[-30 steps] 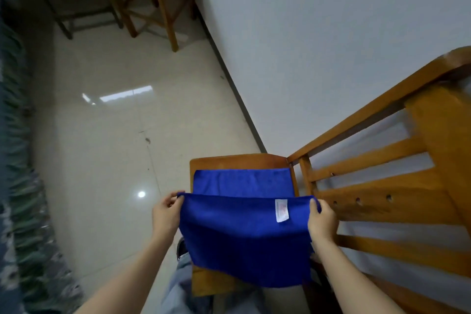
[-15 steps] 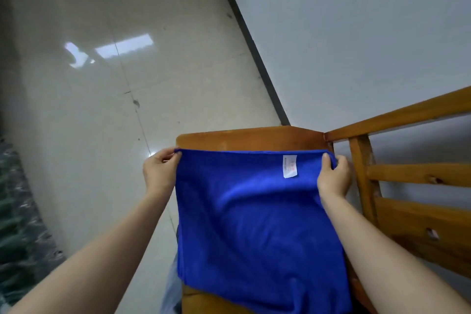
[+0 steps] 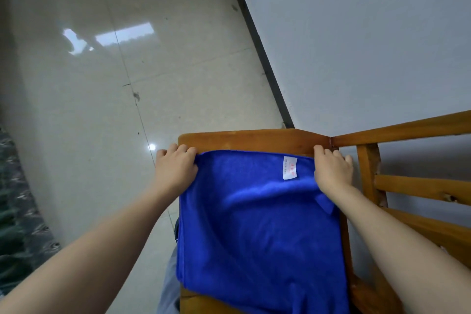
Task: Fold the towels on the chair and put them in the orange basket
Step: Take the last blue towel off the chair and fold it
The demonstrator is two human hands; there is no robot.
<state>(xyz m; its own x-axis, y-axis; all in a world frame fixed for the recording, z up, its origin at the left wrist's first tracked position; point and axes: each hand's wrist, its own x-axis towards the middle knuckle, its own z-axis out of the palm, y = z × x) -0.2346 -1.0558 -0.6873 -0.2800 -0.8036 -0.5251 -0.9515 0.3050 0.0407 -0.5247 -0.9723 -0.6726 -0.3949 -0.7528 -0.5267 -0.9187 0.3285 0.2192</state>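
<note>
A pale tiled floor [image 3: 102, 109] fills the left and a white wall [image 3: 356, 33] the right. A wooden chair [image 3: 254, 139] stands by the wall, with a blue towel [image 3: 254, 237] spread across its seat. The left hand [image 3: 175, 168] grips the towel's far left corner with curled fingers, and the right hand [image 3: 332, 171] grips its far right corner the same way. A white label [image 3: 290, 168] sits just beside the right hand.

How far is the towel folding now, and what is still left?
Done: the blue towel lies spread on the wooden chair seat. In hand: the left hand and right hand grip its far corners. Left: folding it, then the orange basket, which is not in view.
</note>
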